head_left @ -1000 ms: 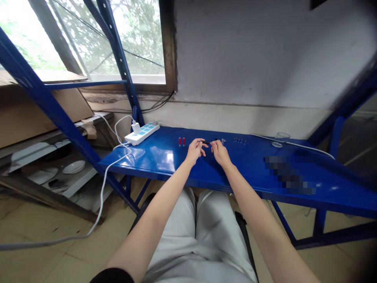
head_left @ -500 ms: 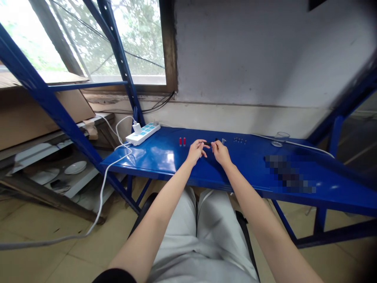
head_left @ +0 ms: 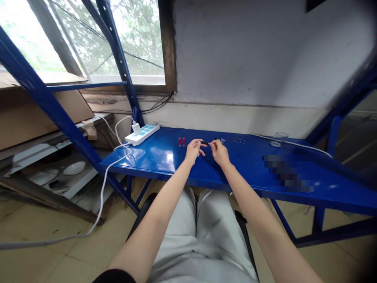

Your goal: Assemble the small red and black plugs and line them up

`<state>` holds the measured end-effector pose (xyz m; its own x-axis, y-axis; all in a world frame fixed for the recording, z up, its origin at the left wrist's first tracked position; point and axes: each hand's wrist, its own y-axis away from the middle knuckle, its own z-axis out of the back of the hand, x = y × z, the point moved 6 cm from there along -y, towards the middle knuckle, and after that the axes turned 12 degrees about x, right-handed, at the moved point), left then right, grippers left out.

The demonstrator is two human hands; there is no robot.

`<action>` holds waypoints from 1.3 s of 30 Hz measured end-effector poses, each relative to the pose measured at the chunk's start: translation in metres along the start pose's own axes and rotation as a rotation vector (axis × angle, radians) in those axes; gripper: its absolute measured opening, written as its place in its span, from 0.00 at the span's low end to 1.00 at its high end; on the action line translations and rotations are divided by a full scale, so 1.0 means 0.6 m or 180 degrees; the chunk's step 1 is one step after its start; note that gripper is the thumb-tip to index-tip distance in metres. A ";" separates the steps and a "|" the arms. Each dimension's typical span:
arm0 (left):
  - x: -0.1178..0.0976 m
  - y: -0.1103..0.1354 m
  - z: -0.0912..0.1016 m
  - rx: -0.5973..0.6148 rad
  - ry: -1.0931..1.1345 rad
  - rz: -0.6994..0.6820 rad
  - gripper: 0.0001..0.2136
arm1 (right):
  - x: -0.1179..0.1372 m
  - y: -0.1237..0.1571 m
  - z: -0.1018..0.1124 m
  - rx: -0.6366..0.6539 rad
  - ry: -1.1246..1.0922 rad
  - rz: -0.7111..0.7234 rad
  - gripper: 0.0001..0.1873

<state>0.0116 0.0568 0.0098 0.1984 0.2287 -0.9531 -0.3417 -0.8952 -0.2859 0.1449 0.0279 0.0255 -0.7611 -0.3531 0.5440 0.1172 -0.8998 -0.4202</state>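
My left hand (head_left: 193, 151) and my right hand (head_left: 219, 152) meet over the blue metal shelf (head_left: 165, 155), fingers pinched. Between them is a small dark piece (head_left: 205, 142), held at its left end by my left fingertips; my right fingertips pinch something tiny beside it that I cannot make out. Two small red pieces (head_left: 182, 141) stand just left of my left hand. A row of several small dark parts (head_left: 238, 139) lies to the right of my right hand.
A white power strip (head_left: 141, 133) with a plugged white cable (head_left: 101, 188) sits at the shelf's left end. A clear ring-shaped dish (head_left: 277, 139) and a thin white cable lie at the right back. Blue rack uprights (head_left: 119, 59) rise on the left; plates sit on a low shelf.
Both hands stay at the same spot; the fingers have shifted slightly on the small dark piece. The view has drifted a little.
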 end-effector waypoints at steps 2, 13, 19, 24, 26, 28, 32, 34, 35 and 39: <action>0.000 0.000 0.004 -0.0090 0.0003 0.0001 0.08 | 0.000 0.001 0.000 -0.0014 -0.0099 0.0052 0.14; -0.007 0.007 0.006 -0.0144 0.0231 -0.0029 0.13 | 0.006 0.001 -0.008 -0.0023 0.0216 0.0551 0.15; -0.004 0.005 -0.002 0.0106 0.0245 0.0016 0.14 | 0.003 0.001 -0.007 -0.0043 0.0251 0.0573 0.16; -0.002 0.005 0.010 -0.0207 0.0035 -0.0035 0.14 | 0.006 0.000 -0.011 0.0101 0.0254 0.0559 0.17; -0.002 0.005 0.019 -0.0390 -0.0047 -0.0080 0.14 | 0.002 -0.002 -0.015 0.0273 0.0288 0.0390 0.16; -0.002 0.005 0.028 -0.0604 -0.0119 -0.0140 0.14 | -0.006 -0.005 -0.018 0.0428 0.0322 0.0211 0.15; -0.006 0.008 0.036 -0.0821 -0.0312 -0.0216 0.14 | -0.022 -0.009 -0.002 0.0346 0.0330 0.0121 0.12; -0.008 0.009 0.031 -0.0716 -0.0490 -0.0212 0.14 | -0.040 -0.010 0.009 0.0345 0.0390 -0.0163 0.10; -0.009 0.010 0.028 -0.0648 -0.0616 -0.0198 0.14 | -0.053 -0.009 0.013 0.0409 0.0441 -0.0415 0.09; -0.005 0.013 0.013 -0.0418 -0.1244 -0.0127 0.12 | -0.101 0.003 0.028 0.0609 0.0554 -0.1467 0.08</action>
<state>0.0015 0.0523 0.0097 -0.1631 0.3694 -0.9148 -0.2156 -0.9182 -0.3323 0.2019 0.0431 0.0040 -0.8540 0.1235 0.5055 -0.1529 -0.9881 -0.0168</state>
